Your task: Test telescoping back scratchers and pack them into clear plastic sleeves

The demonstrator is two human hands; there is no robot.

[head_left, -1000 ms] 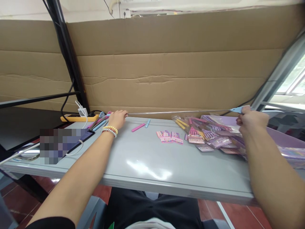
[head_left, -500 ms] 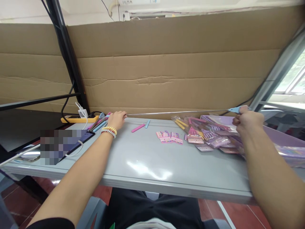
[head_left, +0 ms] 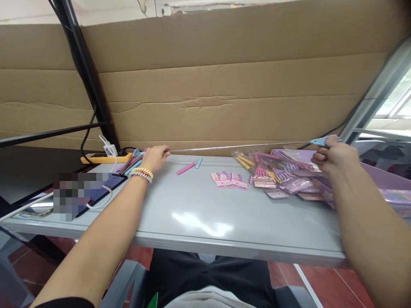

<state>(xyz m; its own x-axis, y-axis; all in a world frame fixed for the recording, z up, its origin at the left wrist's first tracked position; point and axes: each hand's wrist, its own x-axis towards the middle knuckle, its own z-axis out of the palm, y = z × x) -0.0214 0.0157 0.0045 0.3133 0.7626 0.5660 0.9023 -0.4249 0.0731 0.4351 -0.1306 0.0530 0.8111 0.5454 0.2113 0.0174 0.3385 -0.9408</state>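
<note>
A telescopic back scratcher is stretched between my hands, its thin metal rod (head_left: 237, 146) running nearly level above the far edge of the table. My left hand (head_left: 156, 156) is pinched closed on the rod's left end, beaded bands round its wrist. My right hand (head_left: 335, 155) is closed round the light blue end piece (head_left: 317, 141), partly hidden by the fingers. Under and beside the left hand lie several pink and blue sticks (head_left: 133, 165) and a light blue clawed head (head_left: 138, 152). Below the right hand is a pile of bagged back scratchers (head_left: 282, 175) with pink, purple and yellow parts.
Small printed pink cards (head_left: 228, 180), a pink stick (head_left: 186, 168) and a short blue stick (head_left: 199, 163) lie on the grey table (head_left: 192, 196). A tablet (head_left: 102, 192), cables and a yellow power strip (head_left: 105, 158) sit left. A purple box (head_left: 382, 175) stands right. Cardboard (head_left: 205, 85) walls the back.
The view has tilted slightly downward. Both hands keep their grip on the back scratcher, with the right hand slightly farther right and the rod still drawn out between them.
</note>
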